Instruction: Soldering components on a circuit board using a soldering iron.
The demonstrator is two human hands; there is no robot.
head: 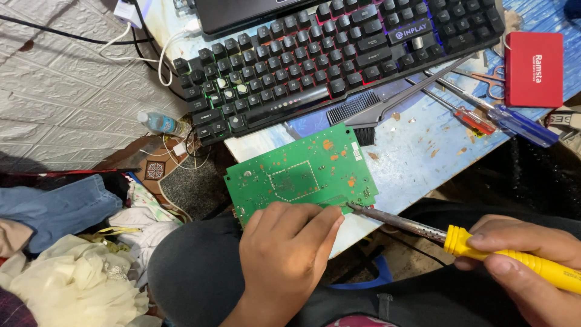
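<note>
A green circuit board [299, 172] lies at the near edge of a pale blue desk [417, 163], partly overhanging it. My left hand [284, 254] presses on the board's near edge, fingers bent, its index finger beside the iron's tip. My right hand [523, 263] grips the yellow handle of a soldering iron [423, 229]. The iron's metal tip touches the board's near right corner.
A black keyboard [339, 54] lies behind the board. A black brush [387, 106], two screwdrivers [484, 115], scissors and a red box [534, 68] sit to the right. On the floor at left are a plastic bottle [160, 123], cables and piled clothes [72, 254].
</note>
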